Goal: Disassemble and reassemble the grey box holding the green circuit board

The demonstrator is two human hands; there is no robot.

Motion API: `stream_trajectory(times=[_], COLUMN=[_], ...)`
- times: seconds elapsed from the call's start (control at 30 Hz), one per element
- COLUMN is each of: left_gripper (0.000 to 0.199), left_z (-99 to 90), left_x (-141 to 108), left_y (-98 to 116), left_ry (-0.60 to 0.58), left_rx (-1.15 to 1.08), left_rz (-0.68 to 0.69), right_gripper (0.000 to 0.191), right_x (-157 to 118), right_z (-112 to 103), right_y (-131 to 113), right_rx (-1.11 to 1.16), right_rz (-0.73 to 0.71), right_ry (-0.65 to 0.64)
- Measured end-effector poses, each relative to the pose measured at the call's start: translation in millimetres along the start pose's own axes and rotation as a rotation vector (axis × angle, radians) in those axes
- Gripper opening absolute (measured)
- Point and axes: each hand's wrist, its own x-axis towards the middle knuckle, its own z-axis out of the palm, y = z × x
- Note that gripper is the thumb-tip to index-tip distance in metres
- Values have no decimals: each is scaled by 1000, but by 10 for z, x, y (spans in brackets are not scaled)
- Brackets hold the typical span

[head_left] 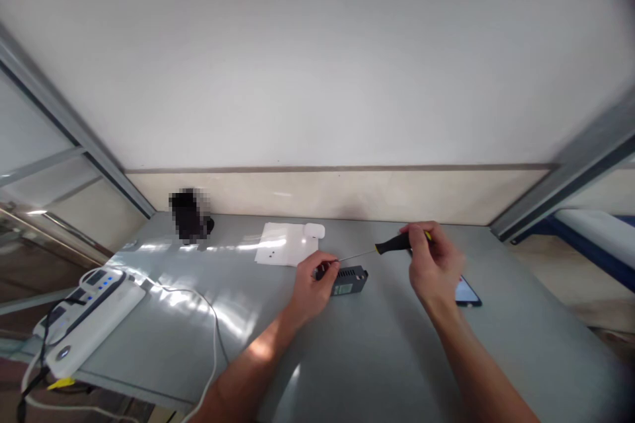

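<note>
In the middle of the table lies a dark grey box-shaped device (353, 277) with slots along its top and a pale label on its near side. My left hand (316, 283) is closed around its left end, its fingertips close to the screwdriver tip. My right hand (431, 258) grips the black and yellow handle of a screwdriver (394, 244), whose thin shaft points left, slanting slightly down to the device's top left. Whether the tip sits in a screw is hidden by my left fingers.
Behind the device lies a white sheet (282, 243) with small dark bits and a white rounded case (314, 230). A phone (467, 292) is partly under my right hand. Power strips (94, 324) with cables occupy the left edge; a blurred black object (189, 215) stands behind them.
</note>
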Motion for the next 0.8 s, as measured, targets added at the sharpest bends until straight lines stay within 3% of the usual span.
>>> stream_trajectory(times=[0.27,0.5,0.6,0.7,0.8], left_gripper=[28,24,23,23,21], left_z=[-32,-92,-160,-235,-283], left_x=[14,33,49,68,71], left_y=[-42,31,97,113,92], left_ry=[-23,-25,-30,-37,-60], left_rx=[57,193,276,326,329], left_rz=[70,224,314,366,400], right_gripper=[25,25,18,34,34], right_x=[-8,-20,-36,-108,-234], right_z=[11,20,61,143,233], right_y=[-46,-133,-158,-194,-264], right_rx=[8,-19,92,254,299], right_rz=[20,-32,-95,-112,-118], right_ry=[19,23,15,19,11])
